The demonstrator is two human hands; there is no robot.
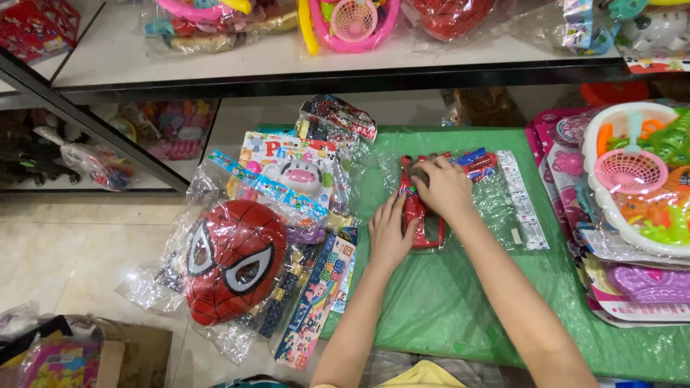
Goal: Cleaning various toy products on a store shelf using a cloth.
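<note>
Both hands press flat — left hand (388, 233), right hand (444, 188) — fingers spread on the bagged red toy (420, 215).

White shelves (287, 57) edged in black line the shop above a pale tiled floor (79, 244); a green-covered tabletop (445, 302) stands alongside.
</note>
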